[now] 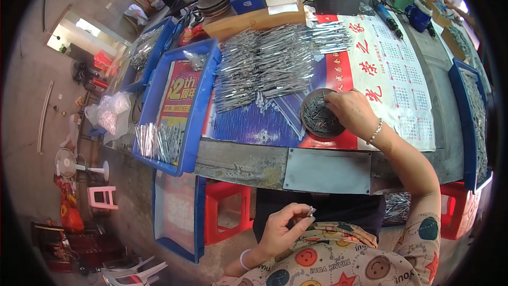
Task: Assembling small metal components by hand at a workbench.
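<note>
Keeps slim metal rods (pixel 159 143) side by side at the near end of a blue plastic tray (pixel 202 107), perhaps for order. Has similar rods (pixel 264 66) massed on the counter (pixel 238 169), seemingly within reach. Pinches a small silvery metal part (pixel 311 211) in the left hand's (pixel 283 230) grip, apparently for steadiness. Dips the right hand (pixel 353 112) into a round bowl (pixel 324 136) of thin metal pins (pixel 319 118), set near probably for quick picking; cannot tell that grip as clenched or loose.

Slim strips (pixel 286 63), twelve o'clock: metal, glinting across at me
Calendar (pixel 407 87), two o'clock: smooth, glossy-looking paper
Bowl (pixel 336 133), three o'clock: dark, matt
Pins (pixel 318 115) inside: duller metal
Blue tray (pixel 196 132), nine o'clock: smooth plastic
Small fitting (pixel 311 211), five o'clock: shiny metal
Shirt (pixel 338 259), five o'clock: soft-looking matt cloth
</note>
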A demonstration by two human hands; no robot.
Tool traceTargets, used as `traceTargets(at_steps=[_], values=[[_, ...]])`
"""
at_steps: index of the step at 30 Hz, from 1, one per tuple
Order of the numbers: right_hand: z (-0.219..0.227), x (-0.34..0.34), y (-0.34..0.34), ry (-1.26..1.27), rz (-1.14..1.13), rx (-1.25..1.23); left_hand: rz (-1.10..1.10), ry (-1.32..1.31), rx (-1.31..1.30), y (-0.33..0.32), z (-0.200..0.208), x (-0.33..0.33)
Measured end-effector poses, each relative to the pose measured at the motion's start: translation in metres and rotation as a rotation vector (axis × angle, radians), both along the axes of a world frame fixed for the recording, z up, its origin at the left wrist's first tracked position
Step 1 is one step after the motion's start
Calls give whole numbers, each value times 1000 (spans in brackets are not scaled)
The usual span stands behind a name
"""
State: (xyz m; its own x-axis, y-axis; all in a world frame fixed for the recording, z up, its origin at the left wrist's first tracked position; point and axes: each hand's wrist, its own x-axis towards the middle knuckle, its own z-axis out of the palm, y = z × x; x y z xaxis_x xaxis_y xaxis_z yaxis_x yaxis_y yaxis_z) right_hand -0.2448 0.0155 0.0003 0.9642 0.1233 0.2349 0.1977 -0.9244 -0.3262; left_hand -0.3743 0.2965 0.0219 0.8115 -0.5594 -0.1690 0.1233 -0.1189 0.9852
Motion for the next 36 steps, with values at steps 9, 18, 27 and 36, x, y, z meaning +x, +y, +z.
traceTargets(at_steps=[9, 18, 27, 36], values=[[15, -6, 0, -3, -20, 249, 12, -4, -20, -10, -2, 6], [50, -49, 21, 184, 54, 783, 4, 81, -55, -12, -4, 8], [31, -121, 55, 597, -32, 1478, -8, 160, -166, -15, -12, 16], [17, -124, 77, 776, -3, 1823, -31, 132, -218, -7, -15, 16]])
